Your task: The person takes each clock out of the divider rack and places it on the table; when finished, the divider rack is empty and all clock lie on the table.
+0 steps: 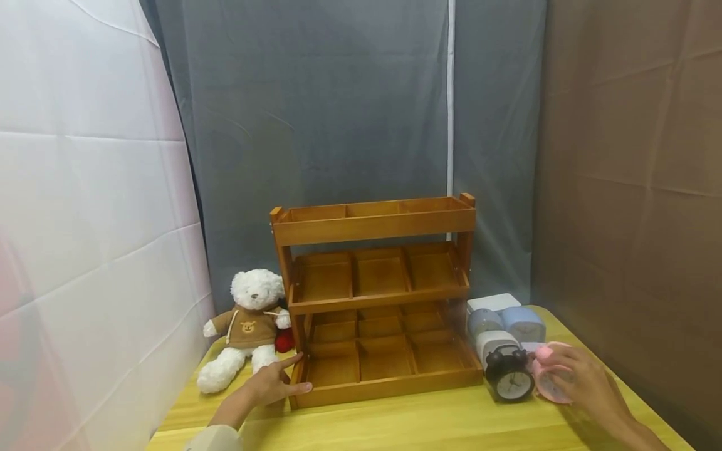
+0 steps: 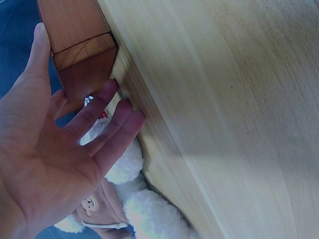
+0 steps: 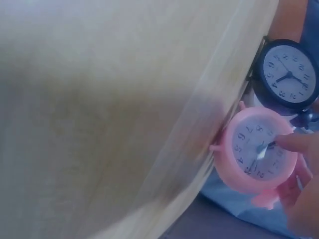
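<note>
A brown wooden tiered shelf [image 1: 375, 233] with divided compartments stands at the middle of the table. My left hand [image 1: 269, 383] is at its lower left corner, thumb on the front board and index finger along the side. In the left wrist view the fingers [image 2: 112, 144] are extended, with the thumb against the wood. My right hand [image 1: 586, 382] grips a pink twin-bell alarm clock [image 3: 256, 184], thumb on its face and the other fingers behind. Right beside it stands a black twin-bell alarm clock [image 1: 502, 380], close to the shelf's right side.
A white teddy bear [image 1: 256, 291] in a brown hoodie sits left of the shelf, with a red item [image 1: 284, 340] beside it. Behind the black clock are a blue clock [image 1: 524, 322], a grey rounded item [image 1: 484, 321] and a white box [image 1: 493, 302]. Cloth hangs around the table.
</note>
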The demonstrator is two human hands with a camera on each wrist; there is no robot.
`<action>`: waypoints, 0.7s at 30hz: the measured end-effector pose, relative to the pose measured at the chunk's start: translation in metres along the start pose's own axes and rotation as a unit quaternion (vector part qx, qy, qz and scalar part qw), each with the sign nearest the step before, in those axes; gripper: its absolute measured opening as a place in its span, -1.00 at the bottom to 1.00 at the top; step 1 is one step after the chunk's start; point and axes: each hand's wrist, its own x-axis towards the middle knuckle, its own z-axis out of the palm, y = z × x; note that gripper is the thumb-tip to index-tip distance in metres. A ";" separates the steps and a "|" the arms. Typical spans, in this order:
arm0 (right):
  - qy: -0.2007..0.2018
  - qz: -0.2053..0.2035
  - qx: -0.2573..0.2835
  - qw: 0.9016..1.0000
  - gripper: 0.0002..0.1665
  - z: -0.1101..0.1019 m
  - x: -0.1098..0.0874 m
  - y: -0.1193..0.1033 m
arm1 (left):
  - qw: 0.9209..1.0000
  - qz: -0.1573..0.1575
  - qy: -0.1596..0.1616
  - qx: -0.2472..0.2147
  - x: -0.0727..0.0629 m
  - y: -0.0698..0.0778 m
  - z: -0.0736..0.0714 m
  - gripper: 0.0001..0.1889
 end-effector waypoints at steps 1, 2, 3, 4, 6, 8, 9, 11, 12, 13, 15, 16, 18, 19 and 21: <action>-0.007 0.001 0.007 1.000 -0.27 0.000 -0.001 0.000 | 1.000 -0.001 0.000 0.000 0.000 0.000 0.000 -0.06; -0.013 0.004 0.014 1.000 -0.28 0.000 -0.001 0.001 | 1.000 -0.003 0.001 -0.001 0.000 0.000 0.000 -0.06; -0.020 0.005 0.017 1.000 -0.30 0.000 -0.002 0.001 | 1.000 -0.004 0.001 -0.001 0.000 0.001 0.001 -0.06; -0.027 0.006 0.019 0.999 -0.32 0.000 -0.002 0.002 | 1.000 -0.004 0.001 -0.001 0.000 0.001 0.001 -0.06; -0.035 0.008 0.019 0.999 -0.46 -0.001 -0.002 0.003 | 1.000 -0.005 0.000 -0.002 0.001 0.002 0.001 -0.05; -0.039 0.002 0.016 0.999 -0.78 -0.002 -0.003 0.005 | 1.000 -0.002 -0.003 -0.002 0.001 0.003 0.002 -0.05; -0.039 0.002 0.009 0.999 -0.84 -0.002 -0.004 0.005 | 1.000 0.000 -0.005 -0.002 0.001 0.003 0.002 -0.05; -0.041 0.001 -0.004 0.999 -0.63 -0.003 -0.004 0.006 | 1.000 0.004 -0.007 -0.001 0.001 0.002 0.003 -0.05; -0.042 0.002 -0.011 0.999 -0.52 -0.003 -0.005 0.006 | 1.000 0.005 -0.007 -0.001 0.001 0.002 0.003 -0.05; -0.043 0.003 -0.017 0.999 -0.49 -0.003 -0.005 0.006 | 1.000 0.008 -0.008 -0.001 0.002 0.002 0.004 -0.05; -0.042 0.011 -0.025 0.999 -0.51 -0.003 -0.004 0.004 | 1.000 0.010 -0.007 -0.001 0.002 0.001 0.004 -0.06; -0.040 0.016 -0.024 0.999 -0.51 -0.003 -0.004 0.004 | 1.000 0.011 -0.007 -0.002 0.002 0.000 0.004 -0.06; -0.035 0.030 -0.014 0.999 -0.47 -0.003 -0.003 0.003 | 1.000 0.016 -0.006 -0.005 0.002 -0.001 0.004 -0.07; -0.033 0.039 -0.008 0.999 -0.44 -0.003 -0.003 0.001 | 1.000 0.019 -0.007 -0.006 0.002 -0.002 0.004 -0.08; -0.030 0.059 -0.006 0.998 -0.37 -0.004 0.000 -0.002 | 1.000 0.026 -0.006 -0.008 0.001 -0.003 0.004 -0.09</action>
